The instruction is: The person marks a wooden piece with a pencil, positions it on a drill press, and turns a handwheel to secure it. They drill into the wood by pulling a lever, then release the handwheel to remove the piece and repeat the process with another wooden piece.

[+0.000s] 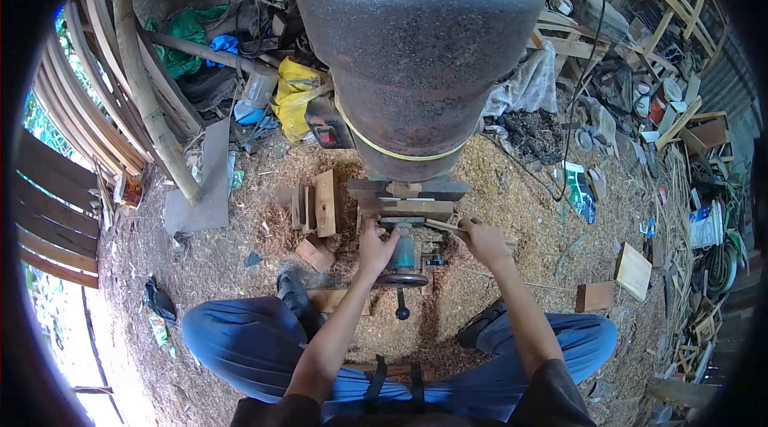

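My left hand [378, 249] rests against the left side of a green vise [405, 251], thumb and fingers apart. A handwheel [402, 280] and a ball-ended lever [402, 313] stick out toward me from the vise. Between its jaws area and the machine lies a wooden piece [416, 209], set crosswise. In my right hand [485, 241], closed, is a thin wooden stick [445, 227], its tip pointing left at the wooden piece. Above hangs a large dark metal machine housing [424, 51], which hides what lies directly under it.
Wood blocks [326, 203] stand left of the vise on sawdust-covered ground. A metal sheet [200, 179] and a yellow bag [298, 99] lie further left. Long poles [132, 59] lean at the left. Two blocks [633, 271] and piled scrap lie right. A cable [588, 67] hangs at right.
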Tool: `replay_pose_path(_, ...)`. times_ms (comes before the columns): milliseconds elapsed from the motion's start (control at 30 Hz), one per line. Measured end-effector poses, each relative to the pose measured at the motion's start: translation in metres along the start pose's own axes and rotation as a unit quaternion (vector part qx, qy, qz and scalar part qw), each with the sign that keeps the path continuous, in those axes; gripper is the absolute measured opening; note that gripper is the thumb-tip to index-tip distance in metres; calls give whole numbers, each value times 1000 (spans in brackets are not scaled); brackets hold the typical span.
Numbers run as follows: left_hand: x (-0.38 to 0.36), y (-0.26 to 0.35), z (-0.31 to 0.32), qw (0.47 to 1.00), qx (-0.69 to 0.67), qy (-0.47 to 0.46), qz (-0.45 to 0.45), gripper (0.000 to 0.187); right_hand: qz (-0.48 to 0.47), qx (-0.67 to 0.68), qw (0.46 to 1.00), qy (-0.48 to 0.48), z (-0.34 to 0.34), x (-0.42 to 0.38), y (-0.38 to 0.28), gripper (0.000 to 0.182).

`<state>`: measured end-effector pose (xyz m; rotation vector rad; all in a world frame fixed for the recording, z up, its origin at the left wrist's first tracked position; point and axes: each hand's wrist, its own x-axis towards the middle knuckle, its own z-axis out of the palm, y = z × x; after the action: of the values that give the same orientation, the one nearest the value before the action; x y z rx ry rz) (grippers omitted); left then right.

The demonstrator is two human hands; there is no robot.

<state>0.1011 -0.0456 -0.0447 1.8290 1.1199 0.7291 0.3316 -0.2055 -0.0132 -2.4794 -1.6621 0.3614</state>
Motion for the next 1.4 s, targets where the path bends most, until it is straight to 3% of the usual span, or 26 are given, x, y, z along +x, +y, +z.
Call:
replay_pose_path(200,5,6,10,998,-48,-18,-31,72,2,11,1000,26,16,11,3,22)
replay_pose_path(267,6,4,15,999,-28,-3,-35,74,-48,-1,993,104,24,14,10,19)
replay_pose_path(467,7,11,12,979,-186,-11,-82,77,-60,98,989,95,33,24,24,16)
replay_pose_path(567,10,-1,11,970,-221,-25,-100,78,-79,50,990,108,31,26,26,15)
replay_pose_path(633,11,-5,12,984,-131,-17,-116,79,-80,51,988,119,33,23,23,16)
replay_pose_path(700,15,-11,14,986,-130,-23,-103,80,-68,-35,977,201,31,20,18,17)
replay_pose_path(867,12,-2,29,995,-61,-29,-78,89,-39,-2,965,260,37,12,6,15)
replay_pose_path(967,15,52,17,990,3,-19,-139,95,-27,20,955,296,45,10,3,13)
replay_pose_path(1033,18,70,15,977,5,-74,-199,98,-53,9,938,342,46,6,-1,14)
replay_pose_path(1233,18,52,34,960,148,1,-237,97,-22,90,951,295,53,12,0,16)
replay_pose_path(1400,16,39,34,969,113,19,-219,96,-57,106,952,280,56,24,-6,21)
